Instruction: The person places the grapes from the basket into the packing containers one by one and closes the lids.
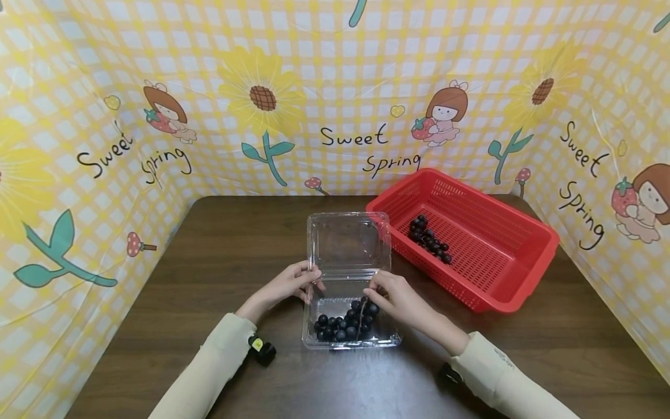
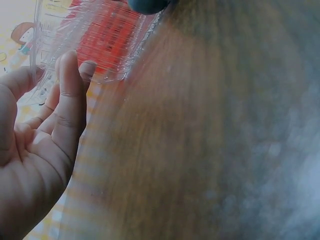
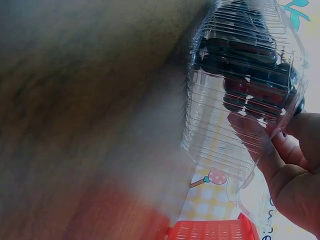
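Note:
A clear plastic clamshell box (image 1: pixel 309 340) lies with its lid (image 1: pixel 348 238) raised. Dark grapes (image 1: pixel 340 334) fill the front part of its base. My left hand (image 1: pixel 288 285) holds the box's left edge near the hinge, thumb and fingers on either side of the plastic in the left wrist view. My right hand (image 1: pixel 395 294) is over the box's right side, thumb and forefinger pinching the stem of the grape bunch. Through the ribbed wall in the right wrist view, grapes (image 3: pixel 240 60) show beside my right fingers (image 3: pixel 260 145).
A red plastic basket (image 1: pixel 502 291) stands behind and to the right of the box, with another bunch of dark grapes (image 1: pixel 429 240) on its left floor. Both sit on a brown wooden table (image 1: pixel 235 244). A yellow checked cloth (image 1: pixel 324 75) hangs around the back and sides.

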Demonstrator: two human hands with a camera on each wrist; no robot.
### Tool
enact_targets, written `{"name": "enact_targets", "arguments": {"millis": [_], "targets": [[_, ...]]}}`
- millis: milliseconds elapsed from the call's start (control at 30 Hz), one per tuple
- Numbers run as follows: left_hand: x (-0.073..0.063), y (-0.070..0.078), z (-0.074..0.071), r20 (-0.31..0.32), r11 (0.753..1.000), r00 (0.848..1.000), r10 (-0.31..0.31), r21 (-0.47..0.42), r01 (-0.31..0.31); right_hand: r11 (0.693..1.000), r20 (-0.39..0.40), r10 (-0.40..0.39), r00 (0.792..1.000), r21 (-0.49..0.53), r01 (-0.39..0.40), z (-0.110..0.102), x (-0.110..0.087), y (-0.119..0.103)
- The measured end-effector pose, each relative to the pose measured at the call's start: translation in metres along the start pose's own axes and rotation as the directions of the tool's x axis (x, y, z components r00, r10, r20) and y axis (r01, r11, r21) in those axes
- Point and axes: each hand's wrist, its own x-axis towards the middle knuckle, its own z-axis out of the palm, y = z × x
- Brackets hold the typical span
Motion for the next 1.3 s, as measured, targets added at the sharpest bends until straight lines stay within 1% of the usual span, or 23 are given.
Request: {"name": "enact_targets", "arguments": {"millis": [400, 700, 1000, 1300], "targets": [[-0.0001, 0.0016, -0.0006, 0.008, 1.0, 1.0, 0.002, -0.006, -0.002, 0.999, 0.008, -0.049, 0.999, -0.006, 0.049, -0.0017, -0.0025, -0.0002], [-0.0008, 0.0026, -0.0002, 0.008, 1.0, 1.0, -0.002, -0.011, 0.002, 0.996, 0.015, -0.087, 0.996, -0.035, 0.088, -0.0012, -0.0053, -0.0024], [0.0004, -0.0002, -0.0008, 0.001, 1.0, 1.0, -0.005, -0.002, 0.005, 0.997, 0.058, -0.056, 0.997, -0.046, 0.059, -0.0034, -0.0062, -0.0054], [0.0005, -0.0016, -0.0006, 0.003, 1.0, 1.0, 0.0, 0.003, 0.0, 0.995, 0.088, -0.073, 0.993, -0.058, 0.079, -0.0048, -0.0062, -0.0051]]}}
